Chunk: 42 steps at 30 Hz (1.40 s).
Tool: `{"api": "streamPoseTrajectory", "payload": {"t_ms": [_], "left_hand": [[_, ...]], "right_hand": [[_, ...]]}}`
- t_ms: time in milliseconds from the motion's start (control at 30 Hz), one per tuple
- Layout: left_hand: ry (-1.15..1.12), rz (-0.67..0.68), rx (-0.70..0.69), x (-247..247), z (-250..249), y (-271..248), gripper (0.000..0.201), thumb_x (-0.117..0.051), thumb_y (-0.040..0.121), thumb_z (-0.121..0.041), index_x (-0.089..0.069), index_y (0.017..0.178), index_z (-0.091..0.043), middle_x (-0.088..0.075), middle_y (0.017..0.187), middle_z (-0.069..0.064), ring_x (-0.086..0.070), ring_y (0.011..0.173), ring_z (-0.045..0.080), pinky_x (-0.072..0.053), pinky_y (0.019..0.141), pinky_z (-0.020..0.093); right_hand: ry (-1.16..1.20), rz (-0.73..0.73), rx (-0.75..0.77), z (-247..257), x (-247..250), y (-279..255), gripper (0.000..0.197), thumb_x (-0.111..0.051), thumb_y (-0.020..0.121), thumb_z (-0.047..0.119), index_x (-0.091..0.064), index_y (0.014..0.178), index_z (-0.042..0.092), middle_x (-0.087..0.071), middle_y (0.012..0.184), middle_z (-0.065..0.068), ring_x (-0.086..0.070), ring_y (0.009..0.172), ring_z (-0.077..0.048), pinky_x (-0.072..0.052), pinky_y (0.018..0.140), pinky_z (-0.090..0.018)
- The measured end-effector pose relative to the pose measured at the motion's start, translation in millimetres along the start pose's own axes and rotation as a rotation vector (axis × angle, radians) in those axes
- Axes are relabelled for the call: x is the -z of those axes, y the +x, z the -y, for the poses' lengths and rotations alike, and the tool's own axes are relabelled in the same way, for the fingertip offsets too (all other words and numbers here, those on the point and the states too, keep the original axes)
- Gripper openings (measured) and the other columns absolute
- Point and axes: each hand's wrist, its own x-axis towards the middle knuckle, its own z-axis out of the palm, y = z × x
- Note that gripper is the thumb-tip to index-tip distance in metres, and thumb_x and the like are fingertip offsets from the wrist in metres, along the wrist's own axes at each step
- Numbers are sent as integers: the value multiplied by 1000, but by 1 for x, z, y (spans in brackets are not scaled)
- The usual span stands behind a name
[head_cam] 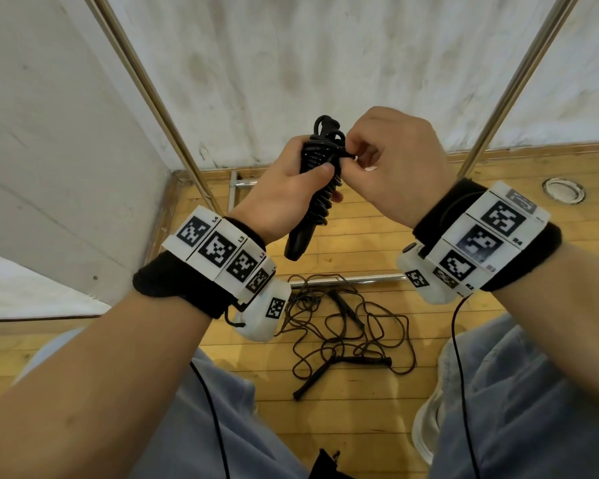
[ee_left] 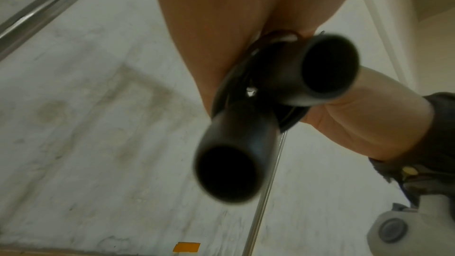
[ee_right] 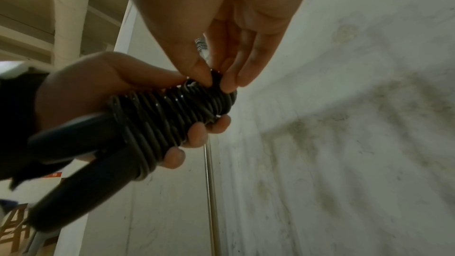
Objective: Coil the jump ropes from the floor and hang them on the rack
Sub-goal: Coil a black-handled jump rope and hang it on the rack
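Looking down, we see the wooden floor (head_cam: pixel 360 426) meeting stained white walls (head_cam: pixel 291 63), with the rack (head_cam: pixel 173 133) rising as two chrome uprights from a base bar. On the floor, just in front of that base bar and between our knees, lies a tangled black jump rope (head_cam: pixel 343 333), its handles loose among the loops. Held above it, between the uprights, is a coiled jump rope (head_cam: pixel 320 174): cord wound tightly around its two black handles (ee_left: pixel 246 153), which sit side by side. Our left hand (head_cam: pixel 284 195) is wrapped around this bundle at mid-length. Our right hand (head_cam: pixel 398 167) pinches the cord's end (ee_right: pixel 216 77) at the top of the winding, thumb against fingertips.
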Motion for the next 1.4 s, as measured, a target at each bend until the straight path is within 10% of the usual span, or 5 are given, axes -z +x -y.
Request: {"api": "streamPoseTrajectory", "payload": {"t_ms": [400,600,833,1400], "left_hand": [[87,-148,-40,-3,11,-3,24,-50,97,-8,-47,119,-16,-64,90,4,-68,70,16,-56,61,40],[32,-184,-13,-3,11,-1,24,-46,97,-11,-43,119,-19,-58,89,1,-58,66,13,-52,54,34],[16,-275,0,-11,9,4,26,-39,101,-40,-52,104,-17,-62,81,-5,-61,64,8,-53,58,31],[-2,-331,5,-15,9,8,19,-43,97,-25,-53,101,-9,-51,79,-6,-49,54,-8,-42,52,11]], "right_hand": [[-5,-77,110,4,-20,-21,8,-60,81,5,-65,78,0,-64,85,-12,-61,66,-23,-50,59,-31],[121,21,9,5,-26,-28,31,-68,82,18,-61,106,0,-54,109,-10,-58,88,-18,-53,78,-36],[168,-17,-7,5,-19,-20,25,-70,81,17,-64,98,1,-57,102,-11,-61,82,-20,-55,76,-36],[-13,-49,75,7,-15,-15,17,-67,78,14,-65,89,2,-63,94,-10,-63,71,-22,-55,64,-36]]}}
